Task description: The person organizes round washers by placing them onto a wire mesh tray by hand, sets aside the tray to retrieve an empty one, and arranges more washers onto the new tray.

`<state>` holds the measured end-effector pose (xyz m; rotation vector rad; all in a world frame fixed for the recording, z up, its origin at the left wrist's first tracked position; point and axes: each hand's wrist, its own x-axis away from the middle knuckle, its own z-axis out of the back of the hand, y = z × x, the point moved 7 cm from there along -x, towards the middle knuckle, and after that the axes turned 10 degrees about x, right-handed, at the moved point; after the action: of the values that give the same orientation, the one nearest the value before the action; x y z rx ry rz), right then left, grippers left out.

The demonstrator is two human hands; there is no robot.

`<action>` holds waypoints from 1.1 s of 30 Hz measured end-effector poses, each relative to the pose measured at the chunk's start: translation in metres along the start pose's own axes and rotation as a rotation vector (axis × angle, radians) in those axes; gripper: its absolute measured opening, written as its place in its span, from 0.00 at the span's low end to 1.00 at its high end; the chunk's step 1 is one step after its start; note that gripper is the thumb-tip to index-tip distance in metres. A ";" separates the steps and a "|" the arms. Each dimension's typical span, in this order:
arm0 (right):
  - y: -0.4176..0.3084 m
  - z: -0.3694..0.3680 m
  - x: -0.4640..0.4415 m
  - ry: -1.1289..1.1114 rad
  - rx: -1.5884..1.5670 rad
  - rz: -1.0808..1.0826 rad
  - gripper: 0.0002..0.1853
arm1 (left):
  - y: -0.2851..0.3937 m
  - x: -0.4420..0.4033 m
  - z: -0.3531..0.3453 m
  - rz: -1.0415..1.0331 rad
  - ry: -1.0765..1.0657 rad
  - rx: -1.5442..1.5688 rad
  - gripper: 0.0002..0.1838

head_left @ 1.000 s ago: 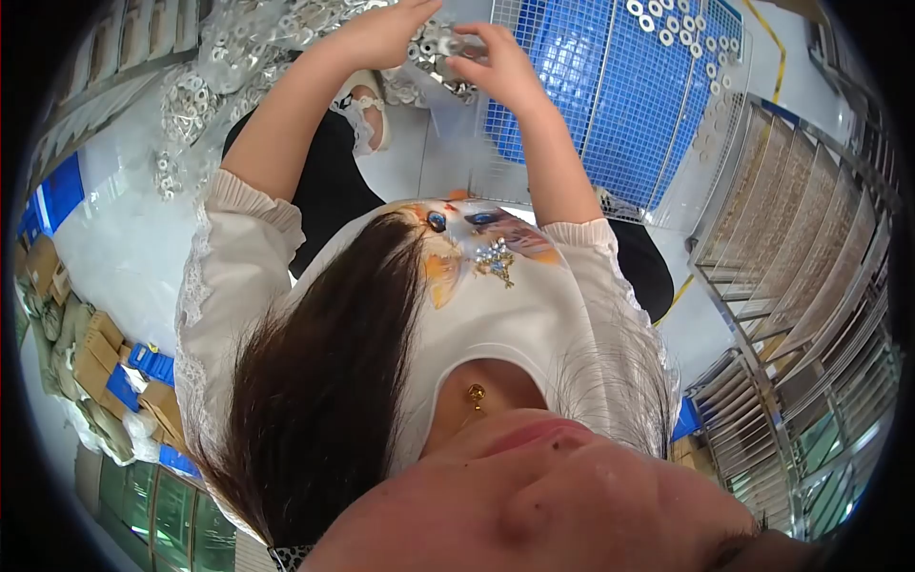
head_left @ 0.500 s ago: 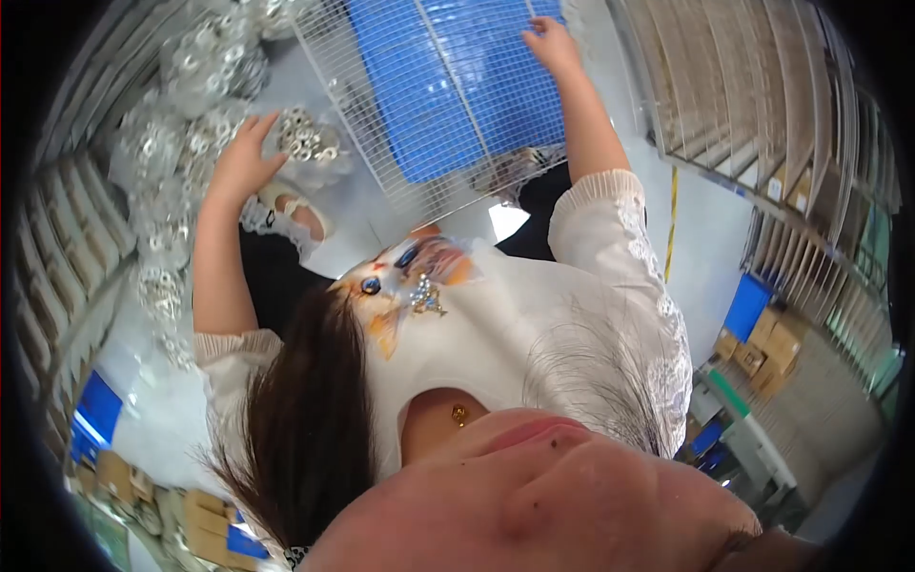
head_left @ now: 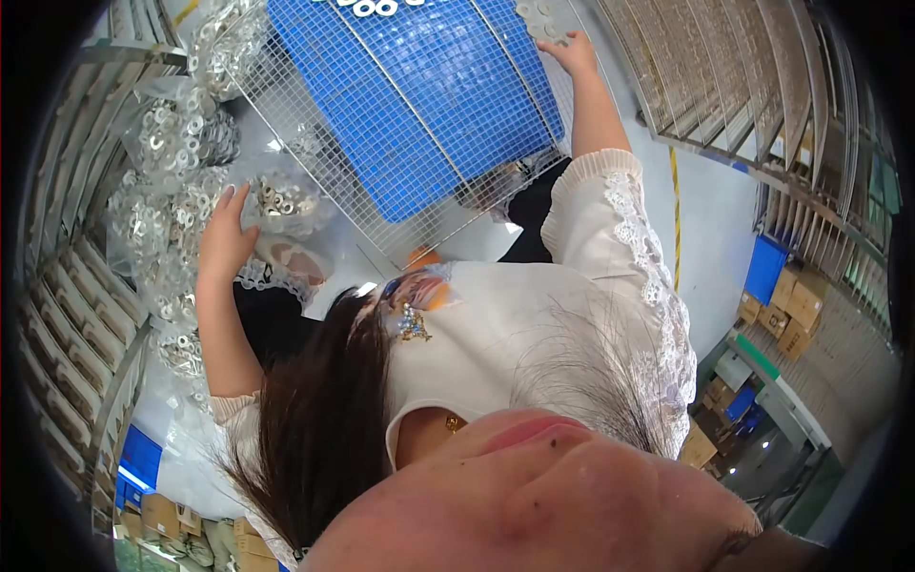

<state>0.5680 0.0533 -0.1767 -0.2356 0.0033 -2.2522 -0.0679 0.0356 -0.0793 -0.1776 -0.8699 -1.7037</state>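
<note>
Fingers spread, my left hand (head_left: 227, 238) is beside an open clear bag of metal washers (head_left: 286, 200) and holds nothing that I can see. My right hand (head_left: 575, 57) is at the right edge of a wire mesh rack (head_left: 381, 224), fingers apart, close to some flat washers (head_left: 540, 21). Beneath the mesh a blue surface (head_left: 410, 105) shows through. More white rings (head_left: 375, 8) lie on the mesh at the top of the view.
Several clear bags of washers (head_left: 186, 133) are heaped at the left. Slatted racks (head_left: 753, 67) rise at the upper right, with another stack of racks (head_left: 81, 334) at the left. Cardboard boxes (head_left: 796, 296) and a blue bin (head_left: 765, 270) stand farther right.
My hands were near each other over the loose washers and are now far apart, the right one at the rack's right edge. The whole view has turned, shifting the rack leftward.
</note>
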 end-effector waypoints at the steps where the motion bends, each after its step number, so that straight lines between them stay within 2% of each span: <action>1: 0.004 -0.004 -0.003 -0.011 -0.039 -0.002 0.39 | 0.001 0.000 0.000 -0.002 -0.001 0.002 0.36; 3: 0.011 -0.011 -0.012 -0.028 -0.079 -0.003 0.39 | 0.001 -0.001 0.000 0.012 -0.008 -0.005 0.36; 5: 0.016 -0.022 -0.016 -0.172 -0.262 -0.013 0.37 | 0.000 -0.001 0.000 0.013 -0.006 -0.004 0.35; 11: 0.020 -0.020 -0.015 -0.268 -0.362 -0.024 0.30 | 0.003 -0.001 0.001 0.032 -0.005 -0.006 0.35; 15: 0.010 -0.021 -0.016 -0.235 -0.506 -0.037 0.30 | 0.002 -0.001 0.001 0.024 0.001 -0.012 0.34; 17: -0.013 -0.017 0.000 -0.327 -0.309 -0.007 0.30 | 0.000 -0.002 -0.001 0.014 0.004 -0.022 0.34; 18: -0.019 -0.016 0.004 -0.327 -0.310 -0.007 0.30 | 0.000 -0.002 -0.001 0.004 0.009 -0.034 0.34; 20: -0.025 -0.011 0.007 -0.219 -0.018 0.014 0.30 | 0.005 -0.001 0.002 0.018 0.006 -0.016 0.34; 24: -0.022 -0.013 0.002 -0.203 -0.157 -0.008 0.29 | 0.007 0.000 0.003 0.027 0.002 -0.009 0.33; 26: -0.037 0.006 0.001 0.024 -0.178 0.170 0.28 | 0.005 -0.001 0.002 0.024 0.003 -0.016 0.33; 27: -0.040 0.006 0.001 0.023 -0.177 0.171 0.28 | 0.005 -0.001 0.001 0.020 0.002 -0.026 0.33; 29: -0.058 0.008 0.009 -0.012 0.012 0.165 0.26 | 0.006 -0.001 0.001 0.021 0.001 -0.026 0.33; 33: -0.066 0.010 0.016 0.074 0.060 0.121 0.27 | 0.005 -0.001 0.002 0.024 0.008 -0.011 0.34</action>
<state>0.5087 0.0841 -0.1583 -0.1171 -0.0101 -2.1354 -0.0637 0.0378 -0.0760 -0.1878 -0.8500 -1.6859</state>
